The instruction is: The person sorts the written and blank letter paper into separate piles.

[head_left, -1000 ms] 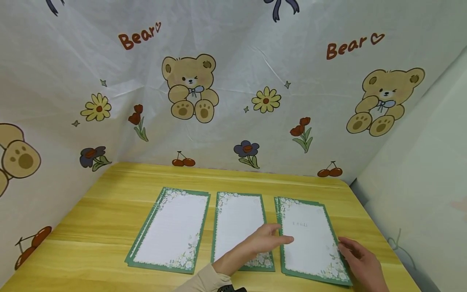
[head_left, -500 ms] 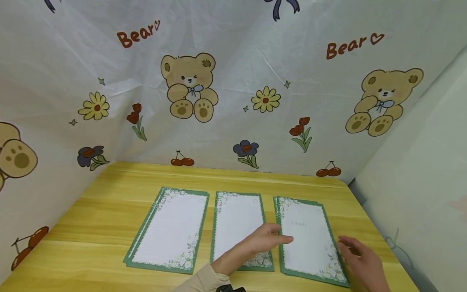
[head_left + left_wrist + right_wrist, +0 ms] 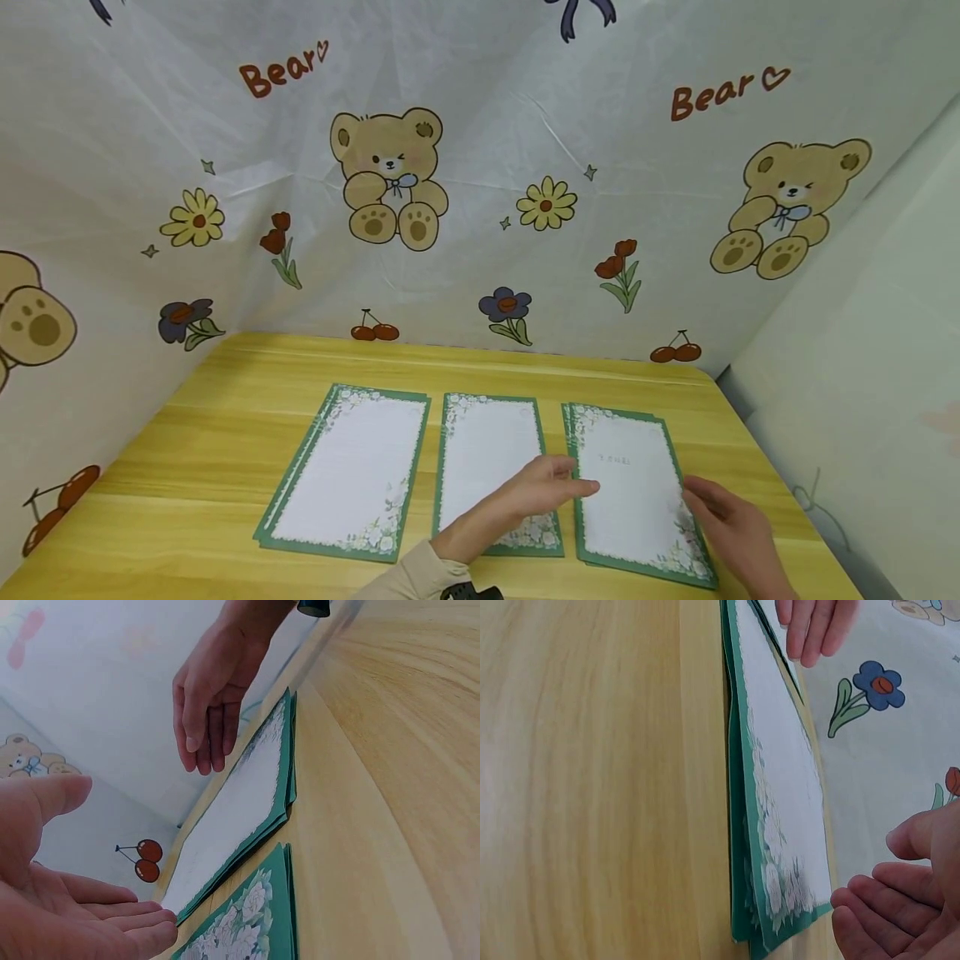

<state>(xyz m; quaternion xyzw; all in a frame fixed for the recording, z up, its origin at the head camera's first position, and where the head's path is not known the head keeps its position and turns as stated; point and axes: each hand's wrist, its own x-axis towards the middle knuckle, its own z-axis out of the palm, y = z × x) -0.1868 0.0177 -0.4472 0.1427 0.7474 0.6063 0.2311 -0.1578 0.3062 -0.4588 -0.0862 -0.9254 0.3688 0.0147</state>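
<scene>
The right-hand stack of green-bordered stationery sheets [image 3: 630, 508] lies on the table, its sheets slightly offset, with faint writing on the top one. At its left edge is my left hand [image 3: 543, 486], fingertips right at the border and thumb reaching over the paper. My right hand [image 3: 731, 529] stands at the opposite edge, fingers extended and loosely bent. In the left wrist view the left fingers [image 3: 127, 911] lie straight beside the paper's edge, thumb raised. The right wrist view has the right fingers [image 3: 877, 900] at the floral corner. Neither hand pinches the paper.
A middle sheet [image 3: 487, 467] with the same border lies under my left forearm. Farther left is another small stack of sheets [image 3: 345, 475]. A bear-print cloth [image 3: 465, 275] hangs behind the wooden table [image 3: 187, 467], and a thin cord [image 3: 813, 500] hangs beyond its right edge.
My right hand has moved slightly left, up to the right edge of the right-hand stack. The left hand has shifted only a little, and the sheets lie as before.
</scene>
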